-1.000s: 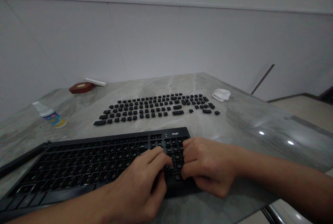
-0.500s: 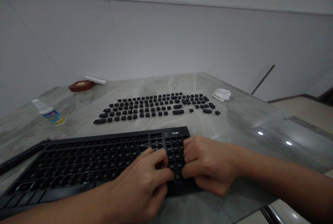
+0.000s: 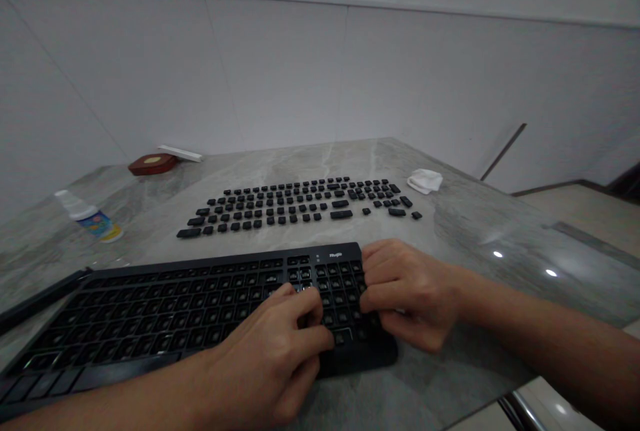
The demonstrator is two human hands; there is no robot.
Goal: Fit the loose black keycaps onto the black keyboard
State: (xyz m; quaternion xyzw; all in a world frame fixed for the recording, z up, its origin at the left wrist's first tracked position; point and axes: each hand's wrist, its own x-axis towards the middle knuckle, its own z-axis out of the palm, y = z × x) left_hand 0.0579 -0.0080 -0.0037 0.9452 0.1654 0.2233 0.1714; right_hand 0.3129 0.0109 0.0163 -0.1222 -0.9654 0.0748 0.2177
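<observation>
A black keyboard [image 3: 215,297] with its keycaps off lies in front of me, its bare key sockets showing. My left hand [image 3: 285,337] rests over its right part, fingers curled and thumb near the number-pad sockets; whatever is under the fingertips is hidden. Against the keyboard's right edge is my right hand [image 3: 407,291], fingers bent inward and pressed together, their tips out of sight. Beyond the keyboard, loose black keycaps [image 3: 341,215] lie in rows on the grey marbled table [image 3: 310,164].
At the left stands a tilted-looking white spray bottle [image 3: 93,217] with a colourful label. A dark bar [image 3: 40,301] lies beside the keyboard. A reddish-brown box [image 3: 153,164] and a white strip [image 3: 180,153] are at the back, a crumpled white cloth [image 3: 425,181] at the right.
My right hand has moved up and slightly right, off the number-pad sockets to the keyboard's right edge, uncovering its lower right corner. My left hand stays nearly in place.
</observation>
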